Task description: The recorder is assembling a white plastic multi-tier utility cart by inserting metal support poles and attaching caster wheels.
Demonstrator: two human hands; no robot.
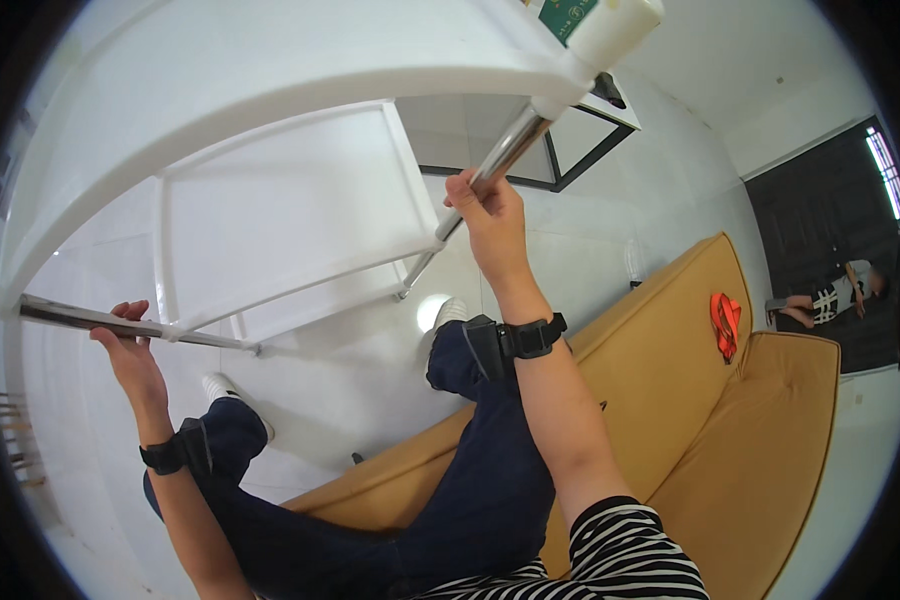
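Observation:
In front of me stands a white tiered shelf rack with shiny chrome poles at its corners. My left hand is closed around the left chrome pole, just above a lower tier. On the other side, my right hand grips the right chrome pole below the top tier, thumb and fingers wrapped round it. Black straps circle both my wrists. A white container and a green printed item show at the top tier's right corner, partly cut off.
A tan sofa lies beneath me and to the right, with an orange strap on it. Behind the rack is a black-framed table. Another person is by the dark door at far right. My feet rest on pale tiled floor.

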